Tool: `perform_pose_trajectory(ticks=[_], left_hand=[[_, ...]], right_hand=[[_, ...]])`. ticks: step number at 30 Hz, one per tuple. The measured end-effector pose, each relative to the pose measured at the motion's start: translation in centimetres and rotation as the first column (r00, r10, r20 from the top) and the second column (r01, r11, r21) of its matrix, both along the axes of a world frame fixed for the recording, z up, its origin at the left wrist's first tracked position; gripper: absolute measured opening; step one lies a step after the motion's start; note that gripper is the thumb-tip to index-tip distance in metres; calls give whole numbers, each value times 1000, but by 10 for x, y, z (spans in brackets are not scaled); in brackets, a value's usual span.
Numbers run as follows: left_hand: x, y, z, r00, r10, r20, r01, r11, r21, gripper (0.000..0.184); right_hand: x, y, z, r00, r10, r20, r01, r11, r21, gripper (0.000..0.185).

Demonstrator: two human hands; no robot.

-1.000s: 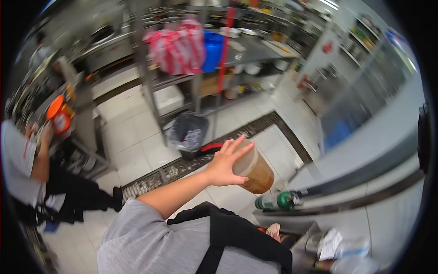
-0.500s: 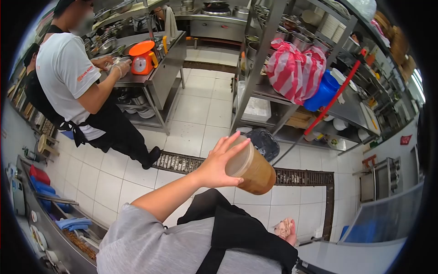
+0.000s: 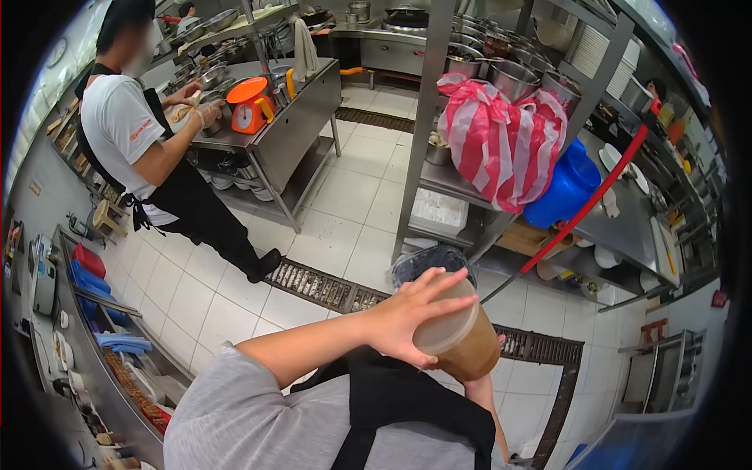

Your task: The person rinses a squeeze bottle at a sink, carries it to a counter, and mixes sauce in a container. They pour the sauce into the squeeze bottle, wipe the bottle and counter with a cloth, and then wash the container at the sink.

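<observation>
The left hand point(image 3: 411, 321) grasped a plastic container point(image 3: 468, 348) at its upper end; the right hand point(image 3: 475, 385), near its base, was too hidden to tell its grip. The container's tilted long axis ran between them, above the tiled floor point(image 3: 317, 235).
</observation>
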State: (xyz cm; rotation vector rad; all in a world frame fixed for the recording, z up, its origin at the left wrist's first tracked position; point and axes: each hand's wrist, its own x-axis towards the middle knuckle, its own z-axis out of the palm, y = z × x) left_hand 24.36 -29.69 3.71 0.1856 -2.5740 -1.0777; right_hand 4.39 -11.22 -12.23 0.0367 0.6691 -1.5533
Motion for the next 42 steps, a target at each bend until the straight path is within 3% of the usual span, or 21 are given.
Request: perform_pose_trajectory(ticks=[3,8,12,14,18,20,22,25,28,30,36,42], left_hand=[[-23,-11,1,994,-109,-10,109,994,-27,108],[-38,-36,-13,995,-48,-86,47,999,-16,108],[-49,-66,-25,998,20,-55,-21,1000,-5,108],[-53,-86,-26,999,32,-41,-31,999,20,109],[-63,-117,-32,995,53,-79,-38,983,182,111],[-65,-132,-38,985,86,-148,-31,940,339,110],[-62,-146,-27,988,66,-142,-25,960,278,111],[-48,-164,-7,990,39,-138,-23,993,117,112],[-30,-172,12,988,22,-152,-28,999,-39,111],[-17,-178,22,988,34,-153,-54,990,-128,109],[32,-182,25,964,171,-202,-193,977,-95,108],[68,-175,29,934,249,-256,-270,961,-52,111]], right_hand=[[-42,-5,11,995,6,-95,-6,1000,4,83],[-71,-37,19,988,3,-154,-2,1000,6,80],[-68,-82,17,990,-127,-55,128,992,6,73],[-66,-101,26,983,-157,-91,157,988,-9,73],[-68,-125,51,936,-220,-276,202,975,-92,74],[-64,-143,67,920,-279,-276,231,953,-196,75],[-67,-155,71,910,-292,-295,250,953,-170,75],[-69,-181,75,919,-192,-344,119,968,-223,73],[-59,-201,78,949,-178,-259,160,983,-90,72],[-47,-216,84,954,-145,-263,118,986,-114,71],[-17,-249,104,980,-9,-201,-17,991,-129,68],[-2,-264,116,961,64,-269,-92,992,-91,70]])
